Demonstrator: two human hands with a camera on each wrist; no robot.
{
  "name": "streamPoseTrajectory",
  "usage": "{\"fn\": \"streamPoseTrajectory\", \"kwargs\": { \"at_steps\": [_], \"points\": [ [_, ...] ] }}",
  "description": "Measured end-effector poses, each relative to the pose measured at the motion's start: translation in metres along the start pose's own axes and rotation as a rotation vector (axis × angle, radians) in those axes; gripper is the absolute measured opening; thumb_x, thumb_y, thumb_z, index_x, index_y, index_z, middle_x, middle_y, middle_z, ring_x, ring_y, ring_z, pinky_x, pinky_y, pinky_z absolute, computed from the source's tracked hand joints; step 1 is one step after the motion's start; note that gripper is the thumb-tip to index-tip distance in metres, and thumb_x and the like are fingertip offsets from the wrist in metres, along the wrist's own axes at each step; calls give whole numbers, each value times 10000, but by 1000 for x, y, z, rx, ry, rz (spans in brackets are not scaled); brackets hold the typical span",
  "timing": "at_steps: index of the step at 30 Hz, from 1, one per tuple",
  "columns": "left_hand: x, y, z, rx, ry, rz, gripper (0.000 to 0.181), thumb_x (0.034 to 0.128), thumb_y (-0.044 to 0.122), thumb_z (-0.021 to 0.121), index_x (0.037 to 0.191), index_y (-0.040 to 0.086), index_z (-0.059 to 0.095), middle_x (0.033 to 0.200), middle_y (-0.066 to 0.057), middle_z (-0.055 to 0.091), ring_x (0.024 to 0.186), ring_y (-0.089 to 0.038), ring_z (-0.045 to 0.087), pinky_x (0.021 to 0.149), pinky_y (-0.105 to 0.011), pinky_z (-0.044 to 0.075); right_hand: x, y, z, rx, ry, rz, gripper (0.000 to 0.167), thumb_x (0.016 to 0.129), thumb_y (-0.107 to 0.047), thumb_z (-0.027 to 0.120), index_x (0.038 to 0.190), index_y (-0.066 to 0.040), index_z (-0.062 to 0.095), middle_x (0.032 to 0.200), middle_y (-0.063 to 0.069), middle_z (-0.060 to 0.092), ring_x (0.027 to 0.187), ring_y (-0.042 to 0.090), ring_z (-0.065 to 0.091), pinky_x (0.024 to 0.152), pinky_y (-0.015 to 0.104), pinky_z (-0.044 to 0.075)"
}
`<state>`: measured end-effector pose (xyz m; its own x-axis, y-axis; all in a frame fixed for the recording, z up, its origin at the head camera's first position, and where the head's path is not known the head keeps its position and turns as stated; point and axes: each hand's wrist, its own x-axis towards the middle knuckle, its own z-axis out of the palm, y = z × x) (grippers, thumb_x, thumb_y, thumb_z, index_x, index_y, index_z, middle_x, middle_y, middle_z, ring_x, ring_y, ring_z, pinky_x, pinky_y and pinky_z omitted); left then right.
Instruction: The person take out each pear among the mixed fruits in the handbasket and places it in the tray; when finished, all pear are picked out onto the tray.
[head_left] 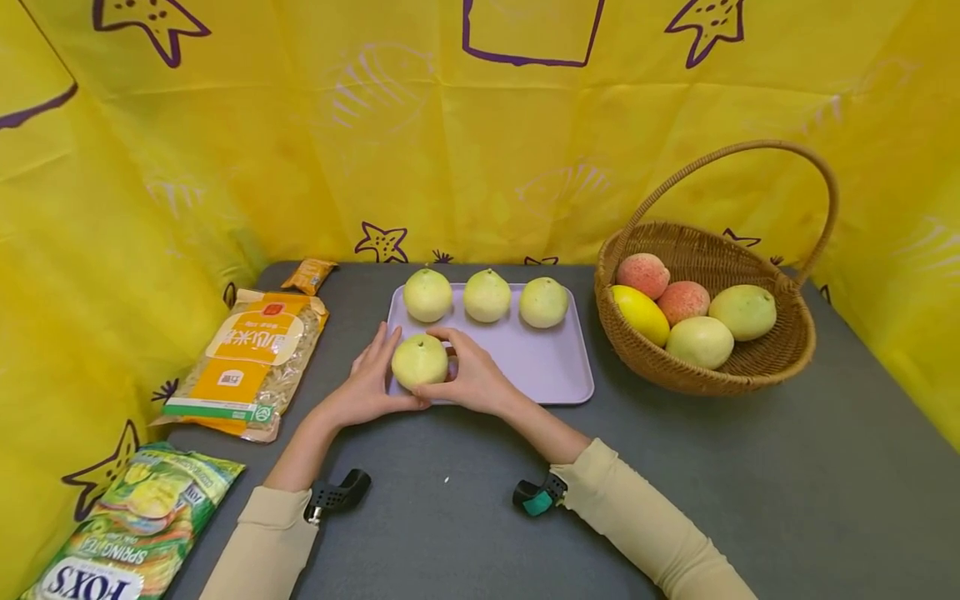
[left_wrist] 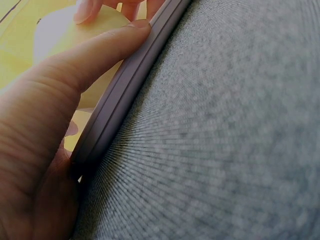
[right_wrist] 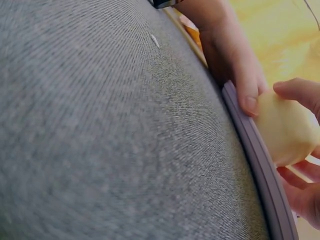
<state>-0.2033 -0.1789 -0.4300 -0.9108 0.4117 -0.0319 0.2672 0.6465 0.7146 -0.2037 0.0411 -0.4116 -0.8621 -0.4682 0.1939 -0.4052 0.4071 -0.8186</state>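
A round, pale-green fruit (head_left: pixel 419 363) with a short stem sits at the near left corner of a lilac tray (head_left: pixel 536 358). My right hand (head_left: pixel 477 372) grips it from the right, thumb on the near side and fingers behind. My left hand (head_left: pixel 369 380) lies along the tray's left corner beside this fruit, its fingers fairly straight. In the right wrist view the left thumb (right_wrist: pixel 247 95) rests at the tray rim (right_wrist: pixel 260 160), near the fruit. Along the tray's far side stand three similar fruits (head_left: pixel 487 296) in a row.
A handled wicker basket (head_left: pixel 697 379) to the right holds peaches (head_left: pixel 684 301), a yellow fruit (head_left: pixel 640 315) and greenish fruits (head_left: pixel 742 312). On the left lie an orange-and-clear food bag (head_left: pixel 251 358), a small orange packet (head_left: pixel 308 275) and a green FOX'S bag (head_left: pixel 138 521). Yellow cloth (head_left: pixel 480 167) hangs behind.
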Motion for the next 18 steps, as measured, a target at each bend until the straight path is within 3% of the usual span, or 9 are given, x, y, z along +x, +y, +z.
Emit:
{"fn": "streamPoseTrajectory", "kwargs": {
  "at_steps": [7,12,18],
  "points": [
    [2,3,2,14,0,-20,1227,723,518,820,1574,88,48,1606,-189,-134,1426,-498,-27,1055,-703,39,-7,-5,-9,39,16,21,782,757,-257,853,1389,-29,452,1389,91,497,1173,263,560,893,382,508],
    [2,5,2,22,2,-47,1237,708,547,817,1577,109,53,1609,-167,-144,1431,-484,-38,1058,-702,38,-14,-4,-20,117,24,75,785,769,-233,849,1414,-55,440,1436,105,471,1211,261,541,851,350,535],
    [0,4,1,29,1,-54,1242,706,549,819,1576,105,52,1606,-179,-147,1426,-494,-40,1056,-703,34,-29,-4,-40,171,40,108,734,788,-220,833,1411,-116,460,1449,97,470,1228,280,530,896,366,516]
  ]
}}
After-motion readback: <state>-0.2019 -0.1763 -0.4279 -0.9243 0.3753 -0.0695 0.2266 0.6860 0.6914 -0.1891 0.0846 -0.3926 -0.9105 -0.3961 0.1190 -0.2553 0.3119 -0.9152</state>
